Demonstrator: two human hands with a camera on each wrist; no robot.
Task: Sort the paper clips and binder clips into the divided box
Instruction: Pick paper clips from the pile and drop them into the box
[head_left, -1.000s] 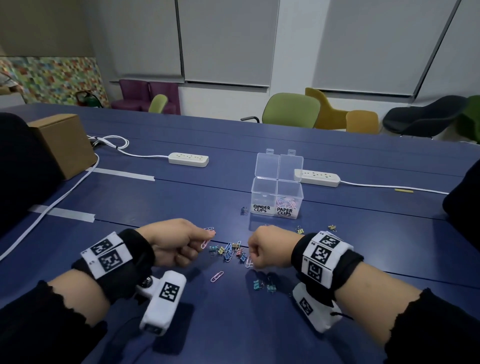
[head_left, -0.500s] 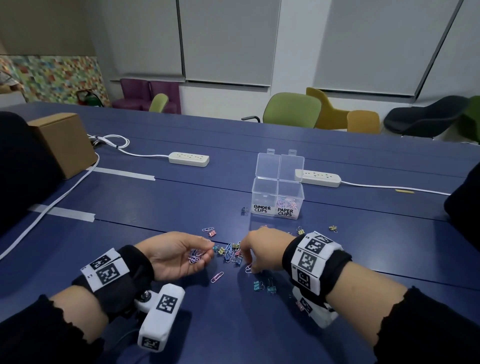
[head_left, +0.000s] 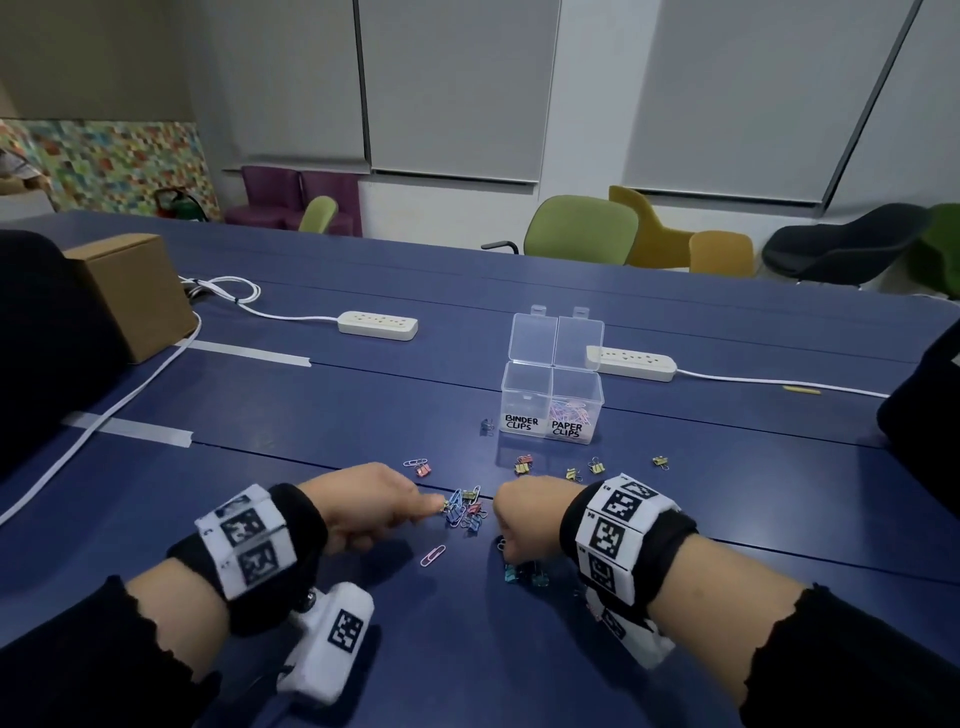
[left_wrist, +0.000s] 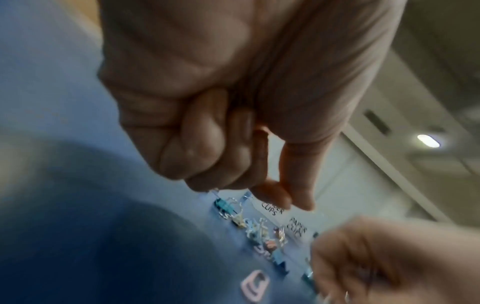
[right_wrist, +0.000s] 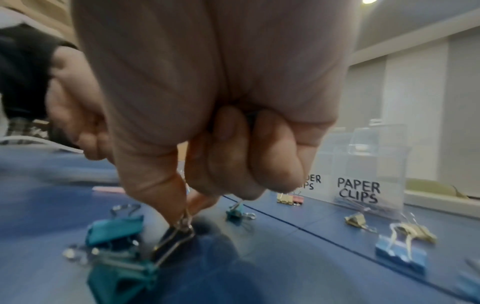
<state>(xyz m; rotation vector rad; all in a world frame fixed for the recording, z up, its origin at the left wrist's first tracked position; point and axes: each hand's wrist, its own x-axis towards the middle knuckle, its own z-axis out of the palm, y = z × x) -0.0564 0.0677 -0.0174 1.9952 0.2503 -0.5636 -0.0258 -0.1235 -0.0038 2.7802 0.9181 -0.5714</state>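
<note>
The clear divided box (head_left: 550, 410) stands open mid-table, labelled BINDER CLIPS on the left and PAPER CLIPS on the right. Pastel paper clips (head_left: 569, 413) lie in the right compartment. A mixed pile of clips (head_left: 465, 512) sits between my hands. My left hand (head_left: 436, 505) is curled with thumb and forefinger together at the pile's left edge; thin paper clip wire pokes from its curled fingers (left_wrist: 202, 164). My right hand (right_wrist: 185, 214) pinches the wire handle of a teal binder clip (right_wrist: 122, 281) that rests on the table. A second teal binder clip (right_wrist: 114, 228) lies beside it.
A pink paper clip (head_left: 432, 555) lies near me. Loose binder clips (head_left: 596, 465) dot the table in front of the box, and a dark one (head_left: 487, 426) lies at its left. Two power strips (head_left: 377, 326) (head_left: 631, 362) and a cardboard box (head_left: 130, 291) sit farther back.
My left hand, palm-up with several paper clips half a second ago, has turned over and curled at the pile. My right hand drew back from the pile and pinched a teal binder clip.
</note>
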